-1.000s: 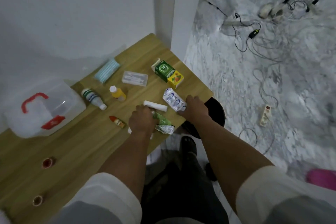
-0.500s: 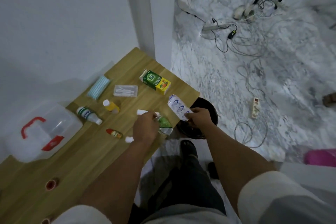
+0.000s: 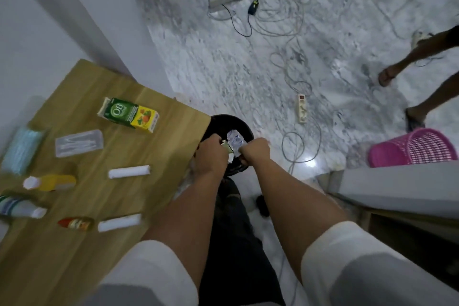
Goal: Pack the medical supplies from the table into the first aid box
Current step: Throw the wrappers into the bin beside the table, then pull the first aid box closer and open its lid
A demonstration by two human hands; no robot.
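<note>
Both my hands are off the table, over a black bin [image 3: 238, 124] at its right corner. My right hand [image 3: 255, 151] grips a silver and blue wrapper [image 3: 235, 140]. My left hand [image 3: 211, 154] holds a green and white packet [image 3: 227, 148], mostly hidden. On the wooden table [image 3: 74, 251] lie a green and yellow carton [image 3: 128, 114], a clear packet of swabs [image 3: 79, 143], blue masks [image 3: 23, 148], two white gauze rolls [image 3: 129, 172] [image 3: 119, 222], a yellow bottle [image 3: 51, 182], a white bottle [image 3: 21, 207] and a small red tube [image 3: 75, 223]. The first aid box is out of view.
Cables and a power strip [image 3: 302, 108] lie across the marble floor. A pink basket [image 3: 413, 148] stands at the right beside a grey ledge [image 3: 397, 187]. Another person's legs [image 3: 419, 57] are at the far right. A white wall and pillar border the table.
My head turned right, so the first aid box left the view. Both hands lifted the wrapper and packet off the table and carried them right, over the black bin.
</note>
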